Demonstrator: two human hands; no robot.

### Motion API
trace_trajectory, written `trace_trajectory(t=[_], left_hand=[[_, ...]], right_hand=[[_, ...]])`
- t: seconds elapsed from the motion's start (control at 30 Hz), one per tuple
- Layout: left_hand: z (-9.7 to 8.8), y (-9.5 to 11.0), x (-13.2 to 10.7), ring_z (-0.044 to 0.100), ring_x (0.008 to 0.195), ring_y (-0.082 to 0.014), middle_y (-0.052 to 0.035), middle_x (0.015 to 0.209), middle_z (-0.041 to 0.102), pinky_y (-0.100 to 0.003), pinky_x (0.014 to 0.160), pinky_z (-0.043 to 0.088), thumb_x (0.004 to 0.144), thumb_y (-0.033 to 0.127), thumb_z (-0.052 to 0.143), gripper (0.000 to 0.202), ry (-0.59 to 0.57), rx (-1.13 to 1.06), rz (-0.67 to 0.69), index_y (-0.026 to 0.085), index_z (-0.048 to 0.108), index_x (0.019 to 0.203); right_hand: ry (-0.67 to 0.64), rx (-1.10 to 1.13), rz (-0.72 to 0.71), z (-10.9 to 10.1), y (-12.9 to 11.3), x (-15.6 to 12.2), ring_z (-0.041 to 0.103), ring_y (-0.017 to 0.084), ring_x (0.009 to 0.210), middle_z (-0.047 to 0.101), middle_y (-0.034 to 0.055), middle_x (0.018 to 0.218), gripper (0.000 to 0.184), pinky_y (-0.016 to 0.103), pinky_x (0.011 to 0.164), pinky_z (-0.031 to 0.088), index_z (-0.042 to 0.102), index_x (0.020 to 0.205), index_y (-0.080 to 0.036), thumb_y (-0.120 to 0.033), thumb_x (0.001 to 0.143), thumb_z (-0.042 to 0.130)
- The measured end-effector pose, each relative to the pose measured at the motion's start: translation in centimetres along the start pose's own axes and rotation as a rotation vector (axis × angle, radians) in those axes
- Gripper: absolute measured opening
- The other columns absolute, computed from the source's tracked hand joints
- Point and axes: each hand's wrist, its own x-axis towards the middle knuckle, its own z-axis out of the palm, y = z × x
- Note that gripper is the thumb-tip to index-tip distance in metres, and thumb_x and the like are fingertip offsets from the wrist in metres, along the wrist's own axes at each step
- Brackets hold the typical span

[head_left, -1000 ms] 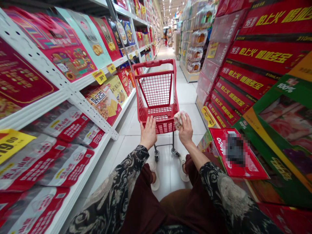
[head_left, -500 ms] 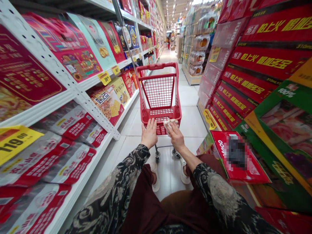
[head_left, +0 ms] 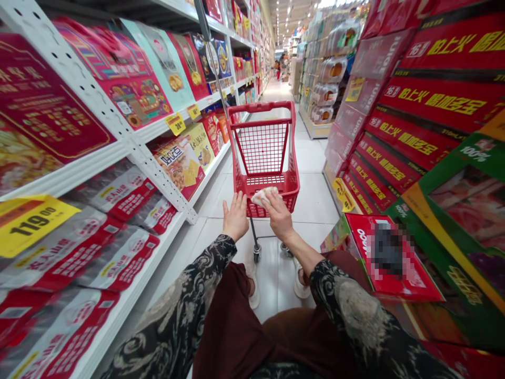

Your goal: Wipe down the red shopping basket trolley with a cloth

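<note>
A red plastic shopping cart on small wheels stands right in front of my knees, its grid flap facing me. My right hand presses a crumpled white cloth against the cart's near rim, with the fingers over it. To the left, my left hand is at the cart's near left corner, its fingers stretched out and nothing in it. Whether those fingertips touch the rim, I cannot tell.
White shelving with boxed and bagged goods runs along the left. Stacked red drink cartons and a green box rise on the right. Near my right knee lies a red box top. The tiled aisle stretches ahead.
My right hand and the cloth have slid left along the cart's near rim. My left hand has shifted slightly left relative to the cart. The view has turned slightly.
</note>
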Motion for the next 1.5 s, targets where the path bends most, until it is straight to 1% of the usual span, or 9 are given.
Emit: trace_trajectory(t=[0.2,0.37,0.7,0.83,1.07,1.2,1.27,1.43,1.5], left_hand=[[-0.2,-0.1,-0.2,0.017,0.144,-0.0236,-0.0144,0.154,0.020,-0.059,0.113,0.015,0.071,0.009,0.041,0.074,-0.005,0.001,0.031,0.008,0.027,0.144],[-0.5,-0.2,-0.3,0.017,0.143,-0.0241,-0.0145,0.154,0.019,-0.060,0.112,0.016,0.072,0.009,0.041,0.073,-0.020,0.012,0.031,0.008,0.026,0.144],[-0.4,-0.5,-0.1,0.022,0.142,-0.0209,-0.0111,0.153,0.025,-0.059,0.112,0.019,0.072,0.005,0.037,0.071,-0.006,-0.028,-0.001,0.011,0.031,0.142],[-0.4,-0.3,0.1,0.024,0.141,-0.0229,-0.0122,0.152,0.029,-0.060,0.112,0.017,0.072,0.005,0.038,0.069,0.016,-0.027,-0.004,0.011,0.034,0.141],[-0.9,0.8,1.0,0.031,0.138,-0.0296,-0.0177,0.145,0.040,-0.062,0.112,0.013,0.076,0.012,0.040,0.060,0.045,-0.040,-0.041,0.009,0.041,0.136],[-1.4,1.5,1.3,0.033,0.136,-0.0318,-0.0192,0.143,0.042,-0.066,0.110,0.011,0.075,0.012,0.043,0.058,0.038,-0.108,-0.092,0.009,0.045,0.133],[-1.9,2.2,1.3,0.034,0.135,-0.0310,-0.0185,0.143,0.043,-0.065,0.110,0.012,0.075,0.012,0.044,0.056,0.114,-0.208,-0.076,0.010,0.047,0.131],[-2.8,5.1,1.9,0.039,0.133,-0.0231,-0.0138,0.140,0.048,-0.046,0.112,0.027,0.082,0.024,0.047,0.046,0.394,-0.630,0.193,0.015,0.050,0.127],[-2.7,6.3,2.8,0.039,0.132,-0.0224,-0.0119,0.140,0.047,-0.042,0.112,0.029,0.082,0.030,0.052,0.050,0.430,-0.843,0.148,0.017,0.047,0.129]], right_hand=[[-0.150,0.015,-0.011,2.8,-0.1,-2.3,0.039,0.019,0.135,0.055,0.0083,0.134,0.041,0.041,0.112,0.035,0.062,0.120,-0.021,-0.005,0.088,0.043],[-0.255,0.004,-0.004,3.2,0.1,-4.6,0.044,0.019,0.131,0.058,0.0091,0.131,0.042,0.041,0.108,0.040,0.064,0.116,-0.021,-0.001,0.085,0.044],[-0.078,-0.020,-0.004,0.9,-2.0,1.5,0.034,0.018,0.138,0.052,0.0061,0.137,0.040,0.042,0.114,0.034,0.062,0.120,-0.021,-0.008,0.092,0.038],[-0.108,-0.074,0.075,-0.8,0.0,1.8,0.036,0.018,0.137,0.053,0.0054,0.137,0.036,0.041,0.113,0.036,0.063,0.118,-0.022,-0.010,0.091,0.042],[-0.015,-0.151,0.292,-5.0,4.0,2.6,0.042,0.021,0.132,0.054,0.0066,0.135,0.034,0.040,0.112,0.036,0.066,0.112,-0.021,-0.010,0.086,0.048],[-0.019,-0.061,0.399,-4.9,2.4,4.1,0.045,0.021,0.129,0.052,0.0095,0.136,0.044,0.039,0.111,0.037,0.062,0.119,-0.017,-0.004,0.081,0.043],[-0.015,0.008,0.457,-4.6,0.8,4.9,0.046,0.021,0.128,0.051,0.0121,0.136,0.049,0.036,0.111,0.037,0.060,0.122,-0.013,-0.001,0.078,0.041],[0.112,0.286,0.680,-4.1,-2.1,6.6,0.052,0.019,0.122,0.059,0.0109,0.128,0.051,0.032,0.111,0.036,0.061,0.118,-0.011,0.001,0.071,0.042],[0.168,0.499,0.863,-4.0,-2.7,7.1,0.059,0.018,0.111,0.064,0.0090,0.119,0.049,0.033,0.104,0.043,0.061,0.116,-0.013,-0.002,0.071,0.044]])
